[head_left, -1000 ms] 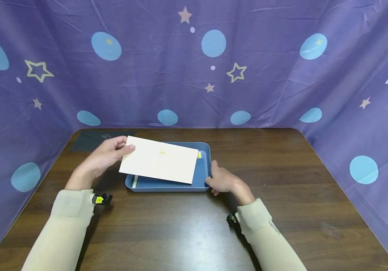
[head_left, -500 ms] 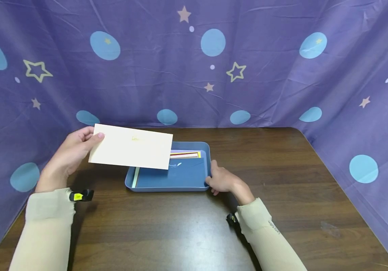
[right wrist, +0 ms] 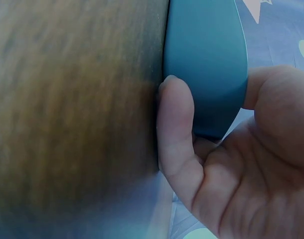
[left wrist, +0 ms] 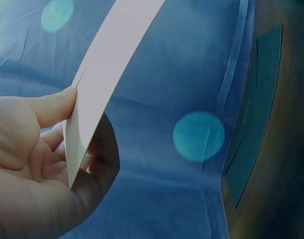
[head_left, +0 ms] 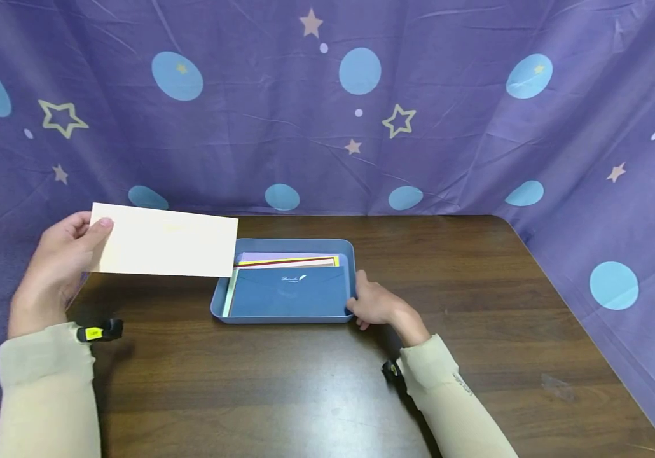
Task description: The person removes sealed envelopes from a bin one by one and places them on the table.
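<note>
My left hand (head_left: 55,267) pinches a cream-white envelope (head_left: 167,242) by its left end, thumb on the near face and fingers behind. The envelope is raised above the table's back left, with faint gold print near its upper middle. In the left wrist view, the envelope (left wrist: 107,64) appears nearly edge-on. My right hand (head_left: 376,302) holds the right end of a shallow blue tray (head_left: 287,320); the right wrist view has its fingers against the tray's outer wall (right wrist: 207,59) and the thumb at the rim. A blue envelope (head_left: 287,296) with white script lies in the tray.
Behind the blue envelope, edges of several other paper pieces (head_left: 287,259) show in lilac, yellow, dark red and white. A dark green envelope (left wrist: 261,114) lies on the wooden table (head_left: 476,286), hidden in the head view. A patterned purple curtain (head_left: 448,146) encloses the table.
My left hand has carried the cream-white envelope leftward from above the tray, uncovering the blue envelope and the papers behind it. My right hand and the tray have stayed put.
</note>
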Demonstrator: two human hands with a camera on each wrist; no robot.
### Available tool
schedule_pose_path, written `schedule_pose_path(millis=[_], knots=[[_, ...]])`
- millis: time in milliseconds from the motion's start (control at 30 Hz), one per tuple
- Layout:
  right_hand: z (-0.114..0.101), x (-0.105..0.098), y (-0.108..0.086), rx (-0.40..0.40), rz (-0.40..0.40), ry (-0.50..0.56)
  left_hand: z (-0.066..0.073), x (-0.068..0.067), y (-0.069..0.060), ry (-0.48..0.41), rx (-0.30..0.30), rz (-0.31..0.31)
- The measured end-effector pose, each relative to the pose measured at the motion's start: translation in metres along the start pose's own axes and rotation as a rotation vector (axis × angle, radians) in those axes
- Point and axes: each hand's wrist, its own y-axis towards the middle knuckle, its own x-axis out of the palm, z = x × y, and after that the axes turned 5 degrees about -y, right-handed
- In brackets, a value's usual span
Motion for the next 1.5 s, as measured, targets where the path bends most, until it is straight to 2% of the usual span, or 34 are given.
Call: schedule_pose_path(millis=[100,233,367,533,633,800,1033,1200,1267,1500], knots=[[0.000,0.000,0.000,-0.002,0.001,-0.001,0.001,-0.012,-0.002,0.041,-0.003,0.057],[0.000,0.000,0.000,-0.005,-0.003,0.000,0.003,-0.025,-0.005,0.154,-0.022,0.132],[0.000,-0.001,-0.001,-0.004,-0.006,-0.003,0.003,-0.032,-0.006,0.291,-0.045,0.153],[0.000,-0.001,-0.001,-0.003,-0.005,-0.006,-0.001,-0.033,-0.005,0.517,-0.068,0.126],[-0.001,-0.001,-0.001,-0.001,-0.006,-0.008,-0.005,-0.032,-0.003,0.608,-0.086,0.100],[-0.002,-0.001,-0.002,-0.002,-0.010,-0.009,-0.008,-0.032,-0.003,0.658,-0.102,0.053],[-0.001,-0.002,0.000,0.003,-0.018,-0.007,-0.012,-0.032,-0.004,0.739,-0.083,0.016],[-0.001,-0.003,-0.001,0.011,-0.020,-0.008,-0.016,-0.031,-0.002,0.765,-0.084,-0.027],[-0.001,-0.003,-0.001,0.010,-0.018,-0.009,-0.018,-0.032,-0.001,0.766,-0.102,-0.052],[-0.001,-0.002,0.000,0.009,-0.018,-0.016,-0.026,-0.033,0.002,0.863,-0.195,-0.091]])
